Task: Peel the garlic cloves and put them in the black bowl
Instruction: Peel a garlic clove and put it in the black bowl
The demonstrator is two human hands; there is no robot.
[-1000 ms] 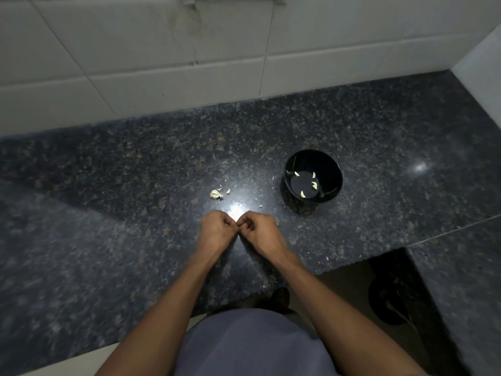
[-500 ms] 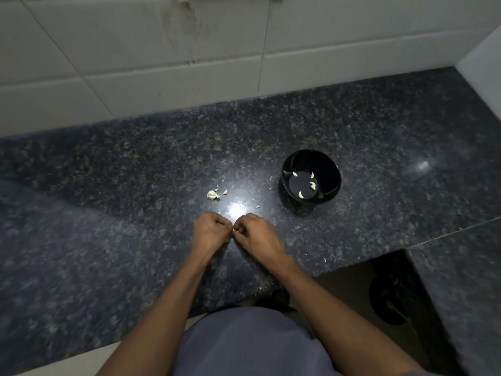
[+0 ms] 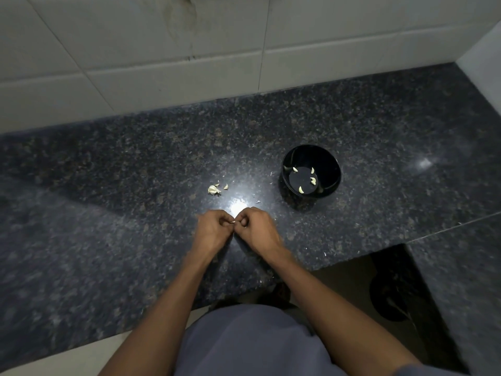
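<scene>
Both hands meet just below the centre of the frame, over the dark speckled granite desk [image 3: 108, 185]. The left hand [image 3: 214, 229] and the right hand [image 3: 257, 229] are curled tight, knuckles facing each other, and between their fingertips a small pale garlic clove [image 3: 232, 222] shows as a sliver; both hands pinch it, though most of it is hidden by the fingers. The forearms run down to the bottom of the frame on either side of a grey-blue shirt [image 3: 244, 343].

The black bowl [image 3: 329, 158] stands on the desk to the upper right of the hands, well apart from them. Inside it lie several peeled cloves [image 3: 301, 189] scattered on the bottom, pale against the black.

To the upper left of the hands, near the centre of the frame, a small heap of garlic pieces [image 3: 213, 189] sits on the desk, with a smaller bit [image 3: 225, 186] just beside it on the right; whether these are unpeeled cloves or loose skin is hard to tell. Tiny white flecks of skin [image 3: 271, 173] lie between that heap and the bowl. A bright reflection of light [image 3: 237, 206] glares off the desk just above the hands.

White wall tiles [image 3: 135, 50] fill the top of the frame. At the lower right the desk is cut away, and a dark round object [image 3: 390, 299] sits below on the floor, too dim to name.
</scene>
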